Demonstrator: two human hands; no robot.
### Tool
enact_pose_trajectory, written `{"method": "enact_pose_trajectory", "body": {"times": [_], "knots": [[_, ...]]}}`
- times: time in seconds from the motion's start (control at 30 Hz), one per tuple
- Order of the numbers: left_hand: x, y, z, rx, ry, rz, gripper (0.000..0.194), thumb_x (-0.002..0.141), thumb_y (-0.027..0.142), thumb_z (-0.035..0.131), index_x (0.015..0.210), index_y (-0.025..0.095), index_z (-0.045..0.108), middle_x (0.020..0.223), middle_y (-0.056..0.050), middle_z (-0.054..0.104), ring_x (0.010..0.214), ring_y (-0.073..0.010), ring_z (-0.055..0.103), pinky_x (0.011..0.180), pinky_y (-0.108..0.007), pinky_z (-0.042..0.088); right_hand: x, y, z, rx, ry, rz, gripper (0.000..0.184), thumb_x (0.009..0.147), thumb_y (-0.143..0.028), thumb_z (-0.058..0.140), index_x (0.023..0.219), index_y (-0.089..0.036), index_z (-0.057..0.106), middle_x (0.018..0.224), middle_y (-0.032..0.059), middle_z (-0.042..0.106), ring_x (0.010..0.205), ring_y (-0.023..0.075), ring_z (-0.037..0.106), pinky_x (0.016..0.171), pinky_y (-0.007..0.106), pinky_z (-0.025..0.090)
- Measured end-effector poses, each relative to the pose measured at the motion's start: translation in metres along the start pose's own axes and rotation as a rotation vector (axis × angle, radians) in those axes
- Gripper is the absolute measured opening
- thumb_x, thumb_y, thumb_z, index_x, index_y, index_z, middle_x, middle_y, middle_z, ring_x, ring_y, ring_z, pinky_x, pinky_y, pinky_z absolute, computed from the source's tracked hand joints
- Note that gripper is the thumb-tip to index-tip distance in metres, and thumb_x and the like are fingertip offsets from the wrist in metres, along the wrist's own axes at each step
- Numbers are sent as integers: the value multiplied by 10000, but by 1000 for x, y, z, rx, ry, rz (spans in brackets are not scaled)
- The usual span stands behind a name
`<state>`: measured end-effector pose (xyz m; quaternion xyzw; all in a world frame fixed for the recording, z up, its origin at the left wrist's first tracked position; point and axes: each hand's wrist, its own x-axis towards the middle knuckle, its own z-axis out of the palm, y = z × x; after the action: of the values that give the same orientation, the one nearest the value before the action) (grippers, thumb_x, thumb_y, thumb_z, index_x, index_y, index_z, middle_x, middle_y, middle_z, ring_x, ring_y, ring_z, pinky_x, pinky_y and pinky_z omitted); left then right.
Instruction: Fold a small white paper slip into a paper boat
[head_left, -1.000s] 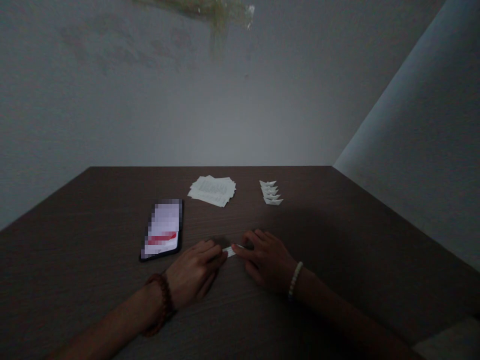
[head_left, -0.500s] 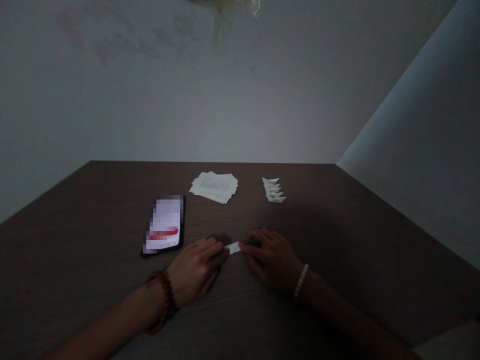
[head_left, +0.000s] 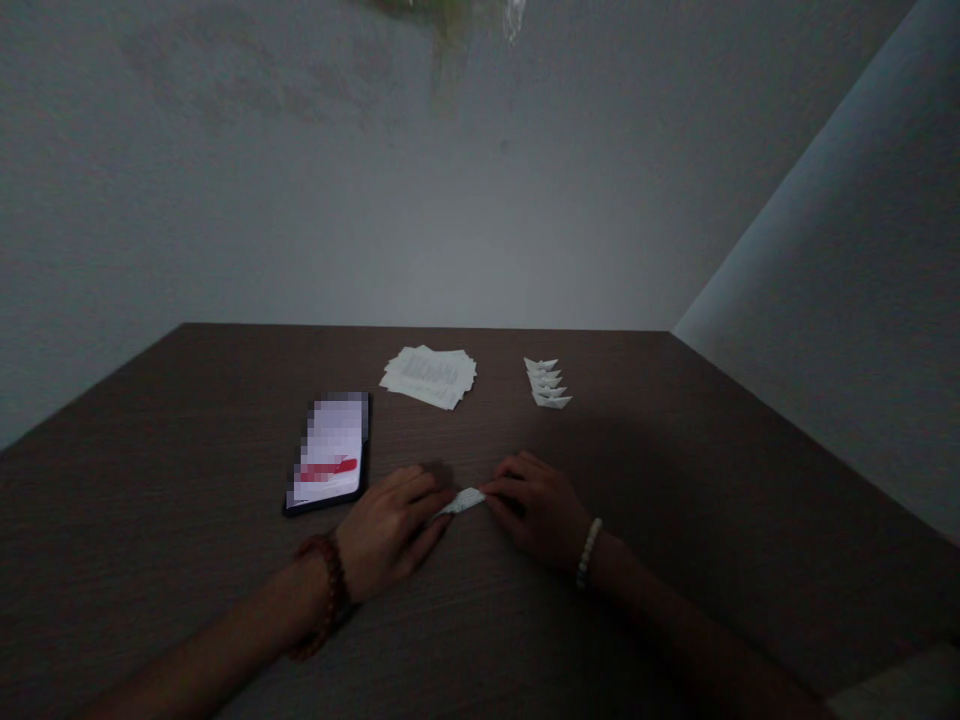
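A small folded piece of printed white paper (head_left: 466,499) is held low over the table between my two hands. My left hand (head_left: 394,525), with a brown beaded bracelet at the wrist, pinches its left end between thumb and fingers. At the other end, the fingertips of my right hand (head_left: 536,510) close on the paper's right tip; a pale beaded bracelet circles that wrist. My fingers cover both ends of the paper, so its full shape is hidden.
On the dark wooden table (head_left: 675,480), a phone (head_left: 330,450) with a lit, blurred screen lies left of my hands. Farther back lies a stack of printed paper sheets (head_left: 429,377). Several small folded paper boats (head_left: 547,384) stand in a row to its right. A wall (head_left: 450,230) rises behind.
The paper was a flat narrow strip pressed on the table under my fingers; now it is tilted and shows a slanted, pointed outline. My right fingers have shifted to its right tip.
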<state>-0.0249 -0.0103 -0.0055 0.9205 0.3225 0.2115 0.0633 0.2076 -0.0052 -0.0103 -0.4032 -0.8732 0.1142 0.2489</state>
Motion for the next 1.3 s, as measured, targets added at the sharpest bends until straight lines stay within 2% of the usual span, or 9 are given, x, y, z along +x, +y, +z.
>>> {"method": "enact_pose_trajectory", "body": {"times": [0.4, 0.63, 0.8, 0.93, 1.03, 1.3], "knots": [[0, 0, -1, -55, 41, -32, 256, 917, 173, 420, 1083, 152, 613, 903, -82, 620, 833, -206, 544, 734, -347, 456, 3, -6, -2, 82, 1, 25, 137, 908, -171, 496, 901, -167, 633, 889, 41, 608, 856, 164, 518, 792, 299, 417], [0, 1, -2, -46, 35, -26, 255, 915, 179, 415, 1055, 154, 626, 880, -79, 617, 816, -197, 545, 723, -335, 453, 3, -8, -2, 73, 18, 10, 78, 855, -191, 569, 906, -178, 626, 893, 39, 609, 847, 167, 526, 796, 311, 413], [0, 1, -2, -47, 46, -23, 244, 912, 174, 427, 1062, 159, 619, 895, -76, 619, 829, -202, 547, 737, -347, 451, 2, -8, -2, 84, 68, -10, 130, 818, -166, 594, 947, -184, 606, 897, 38, 607, 850, 174, 529, 797, 314, 419], [0, 2, -3, -46, 32, -22, 250, 916, 171, 424, 1071, 162, 619, 900, -75, 621, 828, -203, 544, 732, -349, 447, -1, -5, -5, -19, 96, -106, 56, 848, -191, 560, 867, -188, 613, 882, 43, 589, 821, 168, 507, 754, 299, 412], [1, 2, -3, -38, 41, -22, 250, 918, 177, 417, 1047, 161, 631, 886, -76, 619, 816, -198, 543, 720, -342, 450, -2, -4, -9, -159, 51, -189, 107, 865, -186, 534, 816, -207, 628, 859, 37, 578, 785, 162, 482, 716, 295, 386], [1, 1, -3, -51, 38, -14, 256, 926, 196, 408, 1027, 153, 639, 868, -80, 616, 804, -201, 543, 727, -358, 450, 1, -9, -13, -278, -62, -213, 96, 853, -182, 542, 907, -210, 617, 893, 40, 561, 810, 174, 458, 714, 299, 373]]}}
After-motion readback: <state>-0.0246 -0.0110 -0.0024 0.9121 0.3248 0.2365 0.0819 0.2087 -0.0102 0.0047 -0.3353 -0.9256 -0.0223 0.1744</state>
